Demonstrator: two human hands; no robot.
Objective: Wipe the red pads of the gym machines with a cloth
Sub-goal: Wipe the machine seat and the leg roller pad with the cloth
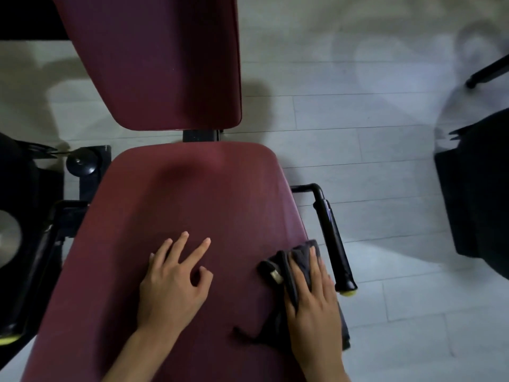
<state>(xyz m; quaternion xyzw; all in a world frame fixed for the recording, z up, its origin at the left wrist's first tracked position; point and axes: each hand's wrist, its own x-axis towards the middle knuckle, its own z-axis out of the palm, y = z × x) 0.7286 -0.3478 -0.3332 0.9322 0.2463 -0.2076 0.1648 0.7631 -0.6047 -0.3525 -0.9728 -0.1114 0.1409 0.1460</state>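
We recorded a red seat pad filling the centre and lower part of the frame, with a second red pad, the back pad, above it in the upper centre. A black bracket showed in the narrow gap between the two pads.

The left hand lay on the seat pad in the lower centre, fingers spread apart and mostly straight, holding nothing. The right hand lay to the lower right, palm down with the fingers straight and close together, pressing flat on a dark cloth. The cloth was bunched on the seat pad near its right edge. Part of it showed beyond the fingertips and part trailed out to the left of the wrist.

Just beside the cloth, off the pad's right edge, we noted a black handle bar with a yellow end cap at its lower end. A black round knob sat near the pad's upper left corner, and a grey metal disc showed at the left edge. The floor was of pale planks, with dark machine parts at the right edge of the frame.
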